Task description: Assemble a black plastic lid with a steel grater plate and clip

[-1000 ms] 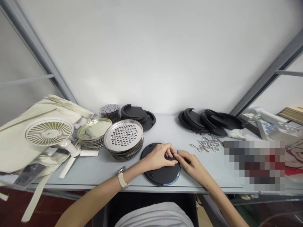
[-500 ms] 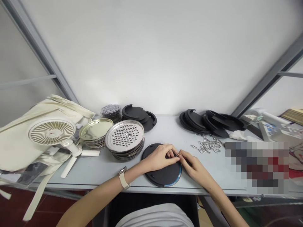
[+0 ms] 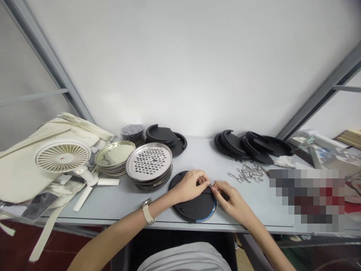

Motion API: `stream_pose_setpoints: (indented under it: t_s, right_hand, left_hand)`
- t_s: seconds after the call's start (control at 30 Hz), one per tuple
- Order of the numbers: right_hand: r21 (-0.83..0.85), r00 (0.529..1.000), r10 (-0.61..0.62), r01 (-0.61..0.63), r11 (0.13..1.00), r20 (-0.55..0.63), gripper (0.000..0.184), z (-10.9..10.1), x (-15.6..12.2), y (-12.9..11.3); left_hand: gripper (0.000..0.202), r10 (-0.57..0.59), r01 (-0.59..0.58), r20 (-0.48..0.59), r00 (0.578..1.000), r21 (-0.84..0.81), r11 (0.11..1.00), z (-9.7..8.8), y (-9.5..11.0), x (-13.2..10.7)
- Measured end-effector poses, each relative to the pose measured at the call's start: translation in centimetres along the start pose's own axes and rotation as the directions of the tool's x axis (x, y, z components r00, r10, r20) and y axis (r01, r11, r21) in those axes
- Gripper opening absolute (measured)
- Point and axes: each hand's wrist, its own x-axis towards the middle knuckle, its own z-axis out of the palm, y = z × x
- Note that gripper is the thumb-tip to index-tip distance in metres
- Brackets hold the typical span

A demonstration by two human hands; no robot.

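Observation:
A round black disc (image 3: 194, 207) with a blue edge lies flat near the front of the grey table (image 3: 118, 201). My left hand (image 3: 190, 185) rests on its upper right rim, fingers curled and pinched. My right hand (image 3: 229, 197) meets it from the right, fingertips pinched together. Between the two sets of fingertips sits a small metal clip (image 3: 210, 184) at the disc's rim. A watch is on my left wrist.
A stack of perforated metal discs (image 3: 148, 165) and a stack of plain shiny discs (image 3: 114, 157) stand at left, beside a white fan (image 3: 62, 158) on a cream bag. Black discs (image 3: 166, 137) lie at the back; more black discs (image 3: 248, 145) and loose metal clips (image 3: 248, 174) are at right.
Both hands stay at the disc's right rim with small finger shifts; the metal clip has come into view between the fingertips. The camera drifted slightly.

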Motion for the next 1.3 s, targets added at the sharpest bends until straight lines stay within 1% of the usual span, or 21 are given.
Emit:
stream_pose_setpoints:
  t_s: [0.2, 0.37, 0.4, 0.5, 0.57, 0.8, 0.97, 1.1, 1.2, 1.3]
  right_hand:
    - [-0.033, 0.999, 0.021, -0.02, 0.999, 0.032, 0.03, -0.1, -0.5, -0.4]
    - [-0.092, 0.999, 0.018, -0.014, 0.996, 0.04, 0.032, 0.1, -0.3, -0.3]
    - [-0.102, 0.999, 0.018, -0.014, 0.995, 0.036, 0.032, 0.2, -0.3, -0.2]
    - [-0.125, 0.999, 0.014, -0.01, 0.992, 0.03, 0.034, 0.3, -0.3, -0.1]
    - [-0.13, 0.999, 0.007, -0.003, 0.991, 0.036, 0.035, 0.2, -0.3, 0.1]
    - [-0.088, 0.999, -0.014, 0.016, 0.996, 0.032, 0.04, 0.0, -0.6, 0.4]
    - [-0.037, 1.0, 0.007, -0.007, 0.999, 0.02, 0.043, 0.0, -0.6, 0.4]
    - [-0.042, 1.0, 0.005, -0.004, 0.999, 0.025, 0.042, 0.1, -0.6, 0.7]
    - [-0.045, 0.999, 0.003, -0.001, 0.999, 0.041, 0.041, 0.1, -0.6, 0.8]
    - [-0.052, 0.999, 0.001, 0.001, 0.999, 0.046, 0.042, 0.1, -0.6, 0.7]
  left_hand:
    - [0.01, 0.014, -0.014, 0.034, 0.999, 0.015, 1.0, 0.0, 0.1, 0.0]
    - [0.007, 0.028, -0.028, 0.049, 0.998, 0.009, 1.0, -0.1, 0.3, -0.1]
    - [0.011, 0.042, -0.043, 0.056, 0.998, 0.016, 0.999, -0.1, 0.4, -0.2]
    - [0.033, 0.11, -0.119, 0.107, 0.988, 0.078, 0.99, -0.2, 0.7, -0.3]
    - [0.039, 0.136, -0.151, 0.134, 0.982, 0.104, 0.983, -0.3, 0.8, -0.4]
    - [0.037, 0.147, -0.154, 0.148, 0.978, 0.04, 0.987, -0.4, 1.0, -0.2]
    - [0.033, 0.149, -0.152, 0.15, 0.977, 0.009, 0.988, -0.5, 1.1, -0.2]
    - [0.031, 0.15, -0.153, 0.114, 0.982, 0.012, 0.988, -0.4, 0.9, -0.3]
    - [0.029, 0.16, -0.159, 0.114, 0.981, -0.018, 0.987, -0.4, 0.8, -0.3]
    - [0.027, 0.147, -0.141, 0.117, 0.982, -0.058, 0.988, -0.4, 0.7, -0.2]
